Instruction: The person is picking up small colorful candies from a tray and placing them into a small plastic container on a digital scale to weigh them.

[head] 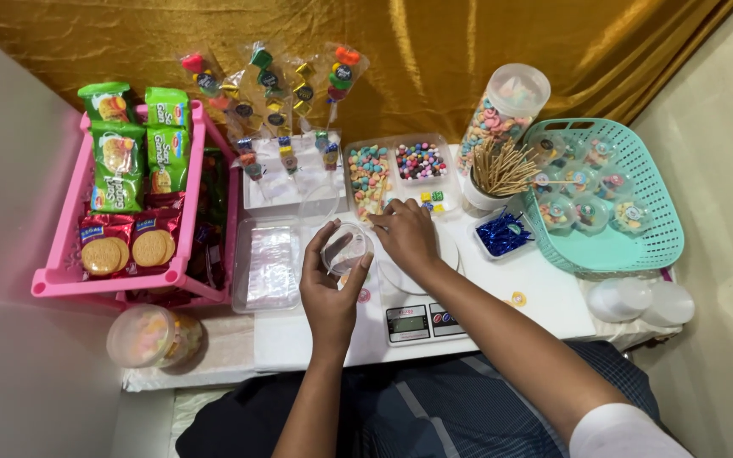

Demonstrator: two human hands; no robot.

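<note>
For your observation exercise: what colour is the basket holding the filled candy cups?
Teal, a mint green basket, seen best in the head view.

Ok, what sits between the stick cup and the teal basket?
In the head view, a small tray of blue twist ties lies between the cup of wooden sticks and the teal basket, touching neither hand.

Rack (61, 276) left, basket (655, 246) right — scale (422, 322) between.

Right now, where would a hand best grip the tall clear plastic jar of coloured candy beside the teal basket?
Grip the tall clear plastic jar around its round wall below the lid, coming from its front: the gold curtain closes its back and the teal basket its right.
</note>
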